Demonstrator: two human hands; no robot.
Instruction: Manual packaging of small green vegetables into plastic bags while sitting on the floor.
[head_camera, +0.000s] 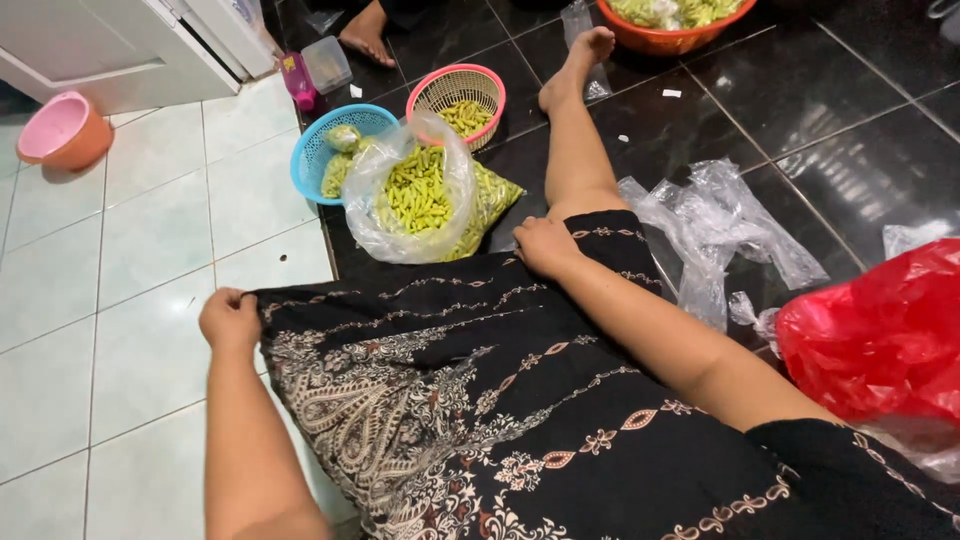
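Both hands' fingers clamped on skirt hem: left hand, right hand; chilli bag just beyond.

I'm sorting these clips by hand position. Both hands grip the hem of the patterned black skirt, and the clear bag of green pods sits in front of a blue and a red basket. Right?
Not quite: the head view shows the baskets behind the clear bag of green pods are a blue basket and a pink basket, not red. The left hand and right hand do grip the skirt hem.

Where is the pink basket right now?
In the head view, the pink basket sits upper centre on the dark floor, right of the blue basket, behind the clear bag of green chillies.
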